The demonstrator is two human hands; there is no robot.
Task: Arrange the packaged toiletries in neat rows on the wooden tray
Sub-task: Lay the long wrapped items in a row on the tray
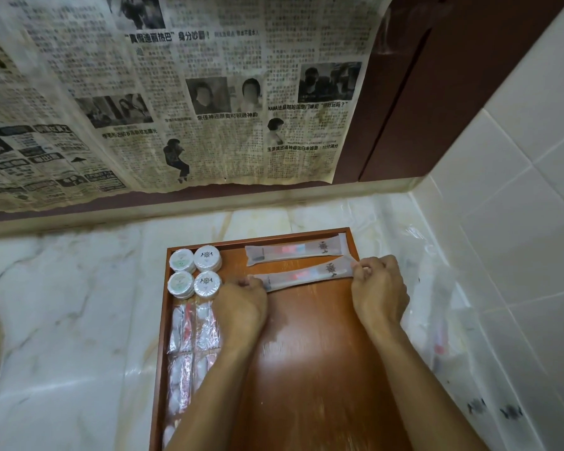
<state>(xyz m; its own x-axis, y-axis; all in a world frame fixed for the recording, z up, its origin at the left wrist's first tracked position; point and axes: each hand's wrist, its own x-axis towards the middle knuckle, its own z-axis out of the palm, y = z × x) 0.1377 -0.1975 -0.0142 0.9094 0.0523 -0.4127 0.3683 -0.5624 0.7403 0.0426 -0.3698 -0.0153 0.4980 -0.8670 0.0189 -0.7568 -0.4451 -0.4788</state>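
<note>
Marble counter point(79, 320) (newspaper point(176, 92) above)

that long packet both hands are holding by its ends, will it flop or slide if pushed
Probably fairly stiff: the long packet, pinched at its ends by the left hand and right hand, spans straight without sagging. It looks thin and light. Its smooth wrapper would likely slide easily on the glossy wooden tray.

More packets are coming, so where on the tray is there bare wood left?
Bare wood on the brown wooden tray lies nearer than the long translucent sachet both hands hold, between the forearms. Crowded: left edge, with round white tins and clear wrapped packets.
</note>
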